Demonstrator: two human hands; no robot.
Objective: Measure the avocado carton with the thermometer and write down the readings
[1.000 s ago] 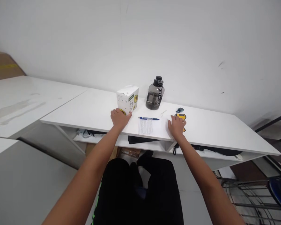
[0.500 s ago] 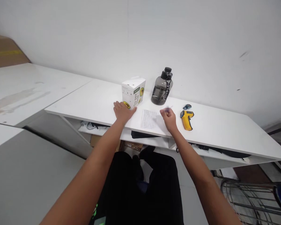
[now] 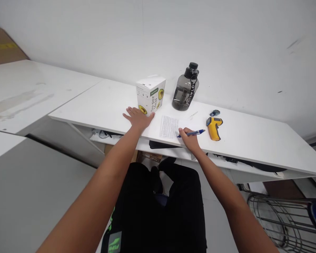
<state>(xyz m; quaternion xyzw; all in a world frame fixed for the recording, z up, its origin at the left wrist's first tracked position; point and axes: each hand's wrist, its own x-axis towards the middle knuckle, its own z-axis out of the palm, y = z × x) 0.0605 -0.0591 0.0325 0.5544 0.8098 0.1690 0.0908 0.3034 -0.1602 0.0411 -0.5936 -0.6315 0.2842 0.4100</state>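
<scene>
My right hand [image 3: 190, 140] grips a blue pen [image 3: 196, 133], its tip by the lower right edge of a sheet of paper [image 3: 169, 127] covered in small handwriting. Spread flat on the table, my left hand [image 3: 139, 118] lies at the foot of a white box [image 3: 144, 96] printed "Su-per Meal" with avocado pictures. Whether its fingers touch the box I cannot tell. A dark translucent water bottle [image 3: 183, 91] with a black cap stands behind the paper. Right of my right hand lies a yellow infrared thermometer gun [image 3: 214, 129].
A small dark teal object [image 3: 215, 112] lies behind the thermometer. The white table [image 3: 255, 137] runs along the wall, with a shelf [image 3: 144, 146] below holding dark items and cables. A cardboard box [image 3: 5, 45] sits far left. A wire rack [image 3: 284, 218] stands at lower right.
My right hand has come down and nearer to me, beside the paper's lower right corner; the pen now shows clearly. My left hand stays flat with its fingers spread wider. The view has tilted slightly.
</scene>
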